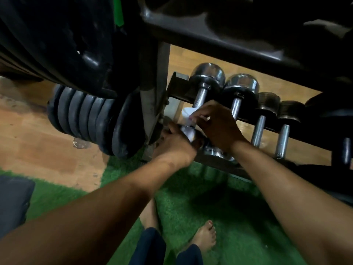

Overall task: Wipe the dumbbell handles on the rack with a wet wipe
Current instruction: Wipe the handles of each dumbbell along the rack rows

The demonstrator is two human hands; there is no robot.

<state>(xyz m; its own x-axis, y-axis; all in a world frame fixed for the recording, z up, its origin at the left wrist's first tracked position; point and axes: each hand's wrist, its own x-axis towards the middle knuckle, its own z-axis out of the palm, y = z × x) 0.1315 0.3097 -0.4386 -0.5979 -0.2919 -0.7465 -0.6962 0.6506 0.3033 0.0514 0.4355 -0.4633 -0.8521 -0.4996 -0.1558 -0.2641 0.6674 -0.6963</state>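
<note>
Right hand (pixel 215 127) fingers pinch the limp, light wipe (pixel 188 113) at 10 o'clock; left hand (pixel 174 139) grips the heavy, slick dumbbell (pixel 205 88)'s near end, judged steadying it.

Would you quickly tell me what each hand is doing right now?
Left hand: grips the dumbbell's near end.
Right hand: pinches the wet wipe.
</note>
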